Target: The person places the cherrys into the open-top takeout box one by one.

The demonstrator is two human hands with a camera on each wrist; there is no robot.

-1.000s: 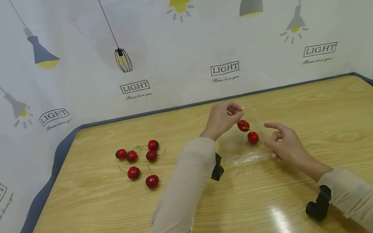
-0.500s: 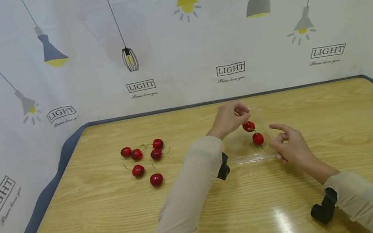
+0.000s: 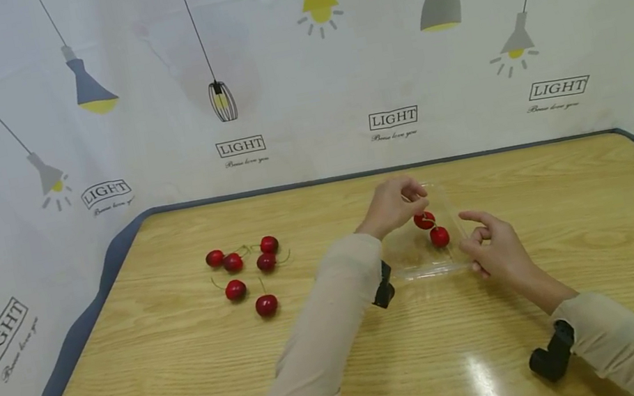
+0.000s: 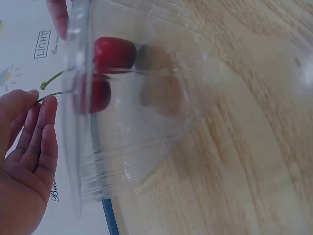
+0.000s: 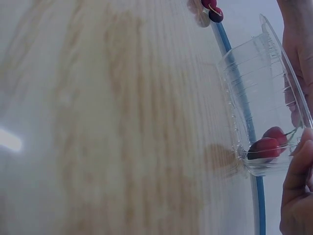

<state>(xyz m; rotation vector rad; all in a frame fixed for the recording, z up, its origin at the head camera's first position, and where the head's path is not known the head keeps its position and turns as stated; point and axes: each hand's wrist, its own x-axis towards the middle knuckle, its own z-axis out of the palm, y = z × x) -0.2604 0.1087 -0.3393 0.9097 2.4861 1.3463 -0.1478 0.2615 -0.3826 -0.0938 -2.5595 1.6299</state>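
Observation:
In the head view, a clear plastic box (image 3: 425,271) stands on the table with two red cherries inside its walls. My left hand (image 3: 394,204) is over its far left part. In the left wrist view, thumb and forefinger pinch the green stem (image 4: 57,93) of one cherry (image 4: 93,93); a second cherry (image 4: 115,55) is beside it, its stem free. My right hand (image 3: 498,244) grips the box's right edge between thumb and fingers. In the right wrist view, both cherries (image 5: 265,149) show low through the box wall; whether the pinched one touches the bottom, I cannot tell.
Several loose cherries (image 3: 267,306) with stems lie on the wooden table (image 3: 198,389), left of my left forearm. Behind the table's far edge hangs a white cloth (image 3: 298,88) printed with lamps. A black wrist camera (image 3: 551,355) sits at my right cuff.
The left hand has come down slightly, and the far cherry under it sits lower, nearer the other one. The right hand keeps its grip on the box. The head view has shifted a little.

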